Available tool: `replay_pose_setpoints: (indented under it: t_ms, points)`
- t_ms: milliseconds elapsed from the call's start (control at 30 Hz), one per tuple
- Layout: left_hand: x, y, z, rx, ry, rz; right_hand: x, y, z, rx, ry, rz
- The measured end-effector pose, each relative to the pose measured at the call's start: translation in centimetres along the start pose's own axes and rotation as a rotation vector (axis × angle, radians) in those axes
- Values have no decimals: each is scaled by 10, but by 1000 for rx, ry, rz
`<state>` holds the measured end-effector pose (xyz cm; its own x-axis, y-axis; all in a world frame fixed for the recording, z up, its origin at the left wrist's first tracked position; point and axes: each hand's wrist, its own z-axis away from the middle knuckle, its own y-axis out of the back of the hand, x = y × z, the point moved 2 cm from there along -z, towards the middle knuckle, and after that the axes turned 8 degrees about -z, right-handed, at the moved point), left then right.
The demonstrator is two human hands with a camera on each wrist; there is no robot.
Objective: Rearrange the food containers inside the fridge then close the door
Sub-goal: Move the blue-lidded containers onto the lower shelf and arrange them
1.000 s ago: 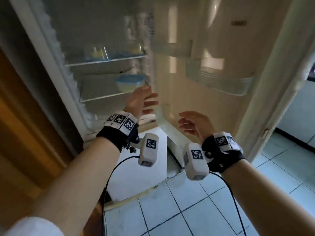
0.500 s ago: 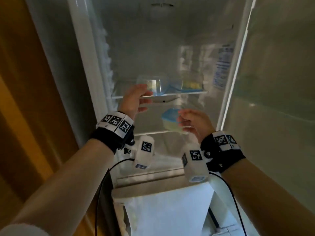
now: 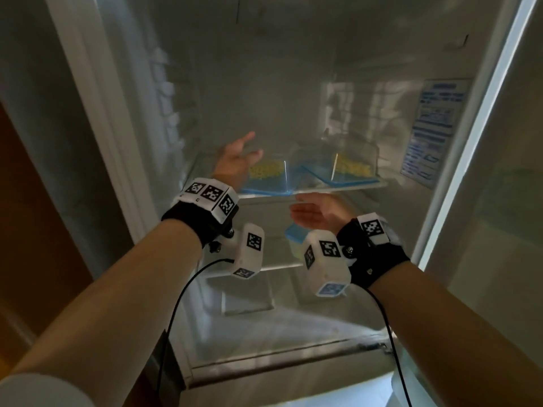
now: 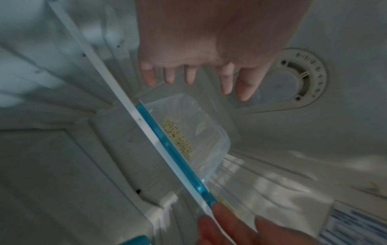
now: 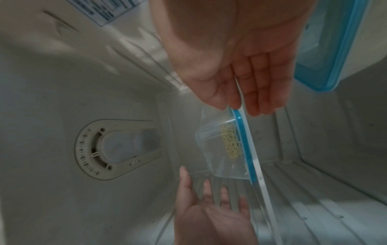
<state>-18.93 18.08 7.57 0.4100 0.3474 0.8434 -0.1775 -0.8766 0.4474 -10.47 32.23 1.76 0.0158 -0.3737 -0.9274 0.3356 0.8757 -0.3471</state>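
Two clear containers with blue lids and yellow noodles stand on the fridge's upper glass shelf (image 3: 338,188): a left container (image 3: 269,174) and a right container (image 3: 351,168). A third blue-lidded container (image 3: 294,237) sits on the shelf below. My left hand (image 3: 249,148) reaches in above the upper shelf, fingers spread, just left of the left container and apart from it (image 4: 188,132). My right hand (image 3: 296,214) is flat and empty just under the shelf's front edge, near the right container (image 5: 224,145). The third container (image 5: 335,49) shows beside that palm.
The fridge door (image 3: 499,215) stands open on the right. A blue sticker (image 3: 432,130) is on the inner right wall. A thermostat dial (image 5: 96,149) sits on the fridge ceiling. A drawer (image 3: 249,304) lies at the bottom, and a wooden panel (image 3: 29,201) borders the left.
The view has closed in on the fridge interior. My left hand has gone deeper over the upper shelf beside the left container. My right hand has risen to the shelf's front edge.
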Motion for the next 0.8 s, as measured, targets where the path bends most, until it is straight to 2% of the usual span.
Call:
replay_pose_setpoints:
  t_ms: [233, 433, 633, 800]
  points:
    - [-13, -10, -16, -71, 66, -205, -10, -4, -30, -93, -10, -21]
    - [-18, -7, -13, -68, 36, -249, -3, -8, -33, -44, 3, 119]
    - [-16, 2, -2, 10, 45, -323, -8, -8, -38, -43, 66, 48]
    - [-4, 9, 6, 136, -1, -477, -22, -23, -33, -36, 267, 116]
